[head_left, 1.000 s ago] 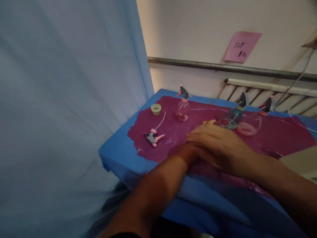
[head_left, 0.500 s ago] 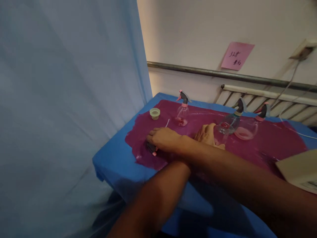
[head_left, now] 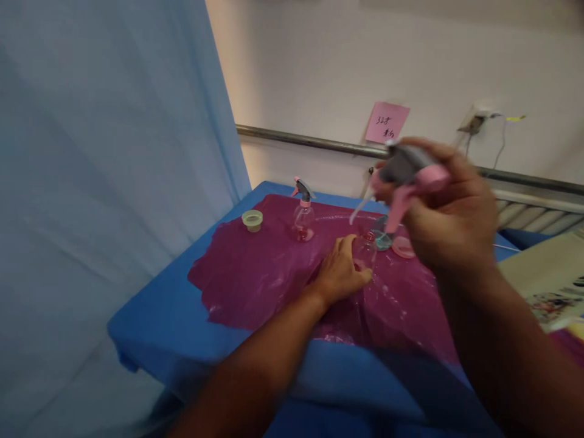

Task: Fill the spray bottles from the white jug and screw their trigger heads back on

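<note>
My right hand [head_left: 460,222] is raised in front of me, its fingers closed round a grey and pink spray head [head_left: 406,167]. A thin white tube hangs from the spray head, clear of any bottle, and motion blurs it a little. Lower down, my left hand [head_left: 342,271] grips a clear, open-topped bottle [head_left: 365,248] that stands on the dark pink plastic sheet [head_left: 255,274]. Just behind this bottle is a teal bottle [head_left: 383,240], its upper part hidden by my right hand and the spray head. A pink-tinted bottle [head_left: 404,247] beside it is also partly covered.
A clear spray bottle [head_left: 303,222] with a grey and pink head stands at the back. Left of it sits a small pale green cup [head_left: 252,221]. Blue cloth [head_left: 159,304] covers the table. A pale box [head_left: 542,274] lies at right; a blue curtain [head_left: 114,152] hangs at left.
My right hand has lifted the spray head from the sheet at the left and carried it up and right, so my arms no longer cross. My left hand stays on the bottle. The view has shifted.
</note>
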`<act>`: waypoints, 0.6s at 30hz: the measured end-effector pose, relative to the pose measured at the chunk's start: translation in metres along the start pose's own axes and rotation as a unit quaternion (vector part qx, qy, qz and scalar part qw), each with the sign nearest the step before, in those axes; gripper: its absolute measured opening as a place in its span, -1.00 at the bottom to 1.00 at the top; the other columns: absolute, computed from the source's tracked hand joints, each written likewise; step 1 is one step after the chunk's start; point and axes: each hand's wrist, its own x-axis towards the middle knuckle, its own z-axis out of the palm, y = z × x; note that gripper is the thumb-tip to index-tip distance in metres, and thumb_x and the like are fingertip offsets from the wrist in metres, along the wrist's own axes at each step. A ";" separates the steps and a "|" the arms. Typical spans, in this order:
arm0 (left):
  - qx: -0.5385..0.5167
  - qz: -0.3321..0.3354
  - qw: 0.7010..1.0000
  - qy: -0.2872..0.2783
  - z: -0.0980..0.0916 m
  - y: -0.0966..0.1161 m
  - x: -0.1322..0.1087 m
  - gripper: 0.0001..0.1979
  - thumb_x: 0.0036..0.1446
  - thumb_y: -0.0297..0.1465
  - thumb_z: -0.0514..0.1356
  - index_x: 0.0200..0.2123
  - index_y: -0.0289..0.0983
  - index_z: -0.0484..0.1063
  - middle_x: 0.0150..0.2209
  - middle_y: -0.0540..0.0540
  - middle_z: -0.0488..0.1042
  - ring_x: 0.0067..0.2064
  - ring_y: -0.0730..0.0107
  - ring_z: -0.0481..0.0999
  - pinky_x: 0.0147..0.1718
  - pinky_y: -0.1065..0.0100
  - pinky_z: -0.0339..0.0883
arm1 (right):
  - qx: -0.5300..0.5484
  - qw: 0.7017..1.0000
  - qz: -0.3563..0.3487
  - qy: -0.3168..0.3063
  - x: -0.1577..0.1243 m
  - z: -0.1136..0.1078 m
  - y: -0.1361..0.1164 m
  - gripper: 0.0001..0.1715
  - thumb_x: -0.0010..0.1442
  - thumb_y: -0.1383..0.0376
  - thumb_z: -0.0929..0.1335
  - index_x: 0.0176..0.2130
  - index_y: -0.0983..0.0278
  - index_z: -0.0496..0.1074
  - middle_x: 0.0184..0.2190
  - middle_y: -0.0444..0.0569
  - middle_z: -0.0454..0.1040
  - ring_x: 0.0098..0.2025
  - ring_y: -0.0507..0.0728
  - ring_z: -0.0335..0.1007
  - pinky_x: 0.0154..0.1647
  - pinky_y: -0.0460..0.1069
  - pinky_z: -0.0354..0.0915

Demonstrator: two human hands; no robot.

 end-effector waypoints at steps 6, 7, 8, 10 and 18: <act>0.031 -0.001 0.999 -0.011 0.000 -0.001 0.003 -0.11 0.16 -0.32 0.47 0.52 -0.18 0.29 0.41 -0.36 0.48 0.48 -0.26 0.53 0.52 -0.15 0.43 | -0.053 0.985 0.019 0.163 0.002 -0.052 0.014 -0.63 0.21 0.06 0.68 -0.07 0.08 0.65 -0.05 0.02 0.72 -0.02 0.36 0.75 0.21 0.48 0.68; 0.031 -0.001 0.999 -0.012 0.000 -0.001 0.003 -0.11 0.16 -0.34 0.46 0.52 -0.18 0.28 0.42 -0.36 0.48 0.48 -0.25 0.53 0.52 -0.14 0.43 | -0.054 0.985 0.026 0.160 -0.001 -0.056 0.020 -0.61 0.21 0.05 0.69 -0.05 0.06 0.65 -0.05 0.01 0.72 -0.03 0.35 0.75 0.18 0.45 0.70; 0.031 0.001 0.999 -0.017 -0.001 -0.001 0.003 -0.11 0.17 -0.35 0.46 0.52 -0.18 0.27 0.43 -0.35 0.46 0.50 -0.24 0.52 0.52 -0.14 0.42 | -0.047 0.986 0.033 0.156 -0.004 -0.059 0.027 -0.58 0.20 0.04 0.70 -0.03 0.04 0.64 -0.04 -0.01 0.73 -0.03 0.34 0.75 0.15 0.42 0.72; 0.026 0.015 0.999 -0.031 -0.003 0.000 0.002 -0.12 0.19 -0.32 0.46 0.52 -0.18 0.26 0.45 -0.34 0.45 0.52 -0.22 0.50 0.55 -0.15 0.39 | -0.023 0.988 0.053 0.146 -0.010 -0.062 0.041 -0.49 0.17 0.04 0.72 0.04 0.04 0.63 -0.01 -0.06 0.74 0.01 0.29 0.77 0.14 0.34 0.75; -0.023 0.066 0.996 -0.053 -0.004 0.002 -0.001 -0.09 0.19 -0.36 0.46 0.57 -0.13 0.27 0.49 -0.29 0.43 0.51 -0.16 0.51 0.54 -0.15 0.42 | 0.065 0.974 0.204 0.075 -0.053 -0.062 0.096 -0.24 0.02 0.16 0.81 0.15 0.03 0.66 0.00 -0.10 0.78 0.02 0.20 0.78 0.18 0.19 0.73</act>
